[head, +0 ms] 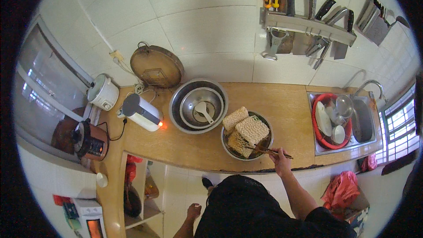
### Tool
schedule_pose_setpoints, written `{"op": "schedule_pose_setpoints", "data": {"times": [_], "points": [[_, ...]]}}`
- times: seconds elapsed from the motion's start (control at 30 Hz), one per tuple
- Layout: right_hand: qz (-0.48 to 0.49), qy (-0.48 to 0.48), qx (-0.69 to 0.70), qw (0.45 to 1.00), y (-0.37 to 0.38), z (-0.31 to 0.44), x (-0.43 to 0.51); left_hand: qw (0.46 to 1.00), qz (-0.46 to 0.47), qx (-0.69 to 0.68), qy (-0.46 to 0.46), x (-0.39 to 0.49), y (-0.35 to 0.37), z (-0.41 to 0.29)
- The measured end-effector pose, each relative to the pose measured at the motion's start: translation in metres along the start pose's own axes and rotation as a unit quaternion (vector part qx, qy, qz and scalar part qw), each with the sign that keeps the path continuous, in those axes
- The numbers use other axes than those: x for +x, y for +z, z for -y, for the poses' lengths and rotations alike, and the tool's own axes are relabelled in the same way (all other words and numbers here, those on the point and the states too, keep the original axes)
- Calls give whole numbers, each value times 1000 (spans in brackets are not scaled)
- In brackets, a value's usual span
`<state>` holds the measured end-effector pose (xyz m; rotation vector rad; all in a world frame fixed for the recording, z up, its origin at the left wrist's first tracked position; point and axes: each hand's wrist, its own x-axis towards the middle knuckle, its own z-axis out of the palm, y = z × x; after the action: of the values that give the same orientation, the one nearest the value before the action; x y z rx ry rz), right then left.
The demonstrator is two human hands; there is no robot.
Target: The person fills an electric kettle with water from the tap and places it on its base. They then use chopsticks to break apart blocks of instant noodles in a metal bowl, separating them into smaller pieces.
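My right hand [281, 162] grips a pair of brown chopsticks [264, 148], with their tips in a metal bowl [243, 159] near the counter's front edge. Blocks of dried instant noodles are piled in this bowl: one block [235, 118] leans on the far-left rim, another [253, 129] lies at the right, and a darker, wet-looking one [238, 143] sits at the front. The chopsticks touch or pass close to the front block. Dark contents show around the noodles. Below the counter hangs my left hand [194, 211], its fingers curled and nothing visible in them.
Left of the noodles, nested metal bowls [175, 119] hold a white spoon [203, 110]. Beyond are an electric kettle [142, 112] with a lit orange light, a round chopping board [157, 66] and cookers. A red basin [317, 135] of dishes fills the sink's left side. Knives hang on a wall rack [307, 23].
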<state>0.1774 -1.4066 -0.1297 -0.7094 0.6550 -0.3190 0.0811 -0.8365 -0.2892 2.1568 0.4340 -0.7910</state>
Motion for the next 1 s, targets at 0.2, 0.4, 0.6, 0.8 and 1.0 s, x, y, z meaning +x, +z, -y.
{"op": "schedule_pose_setpoints", "data": {"times": [0.2,0.4,0.6,0.8,1.0], "points": [[5,6,-23,1000,3,13,-2,1000,1,5,18,-2,-2,-14],[9,-27,-16,999,-8,28,-4,998,0,41,39,-5,-1,-12],[-7,-32,-30,999,-8,26,-3,999,10,31,27,-2,2,-6],[17,-42,-72,996,-4,43,-11,996,8,-79,38,10,4,-7],[55,-71,-50,995,35,41,-23,992,1,106,75,-8,-3,-27]]}}
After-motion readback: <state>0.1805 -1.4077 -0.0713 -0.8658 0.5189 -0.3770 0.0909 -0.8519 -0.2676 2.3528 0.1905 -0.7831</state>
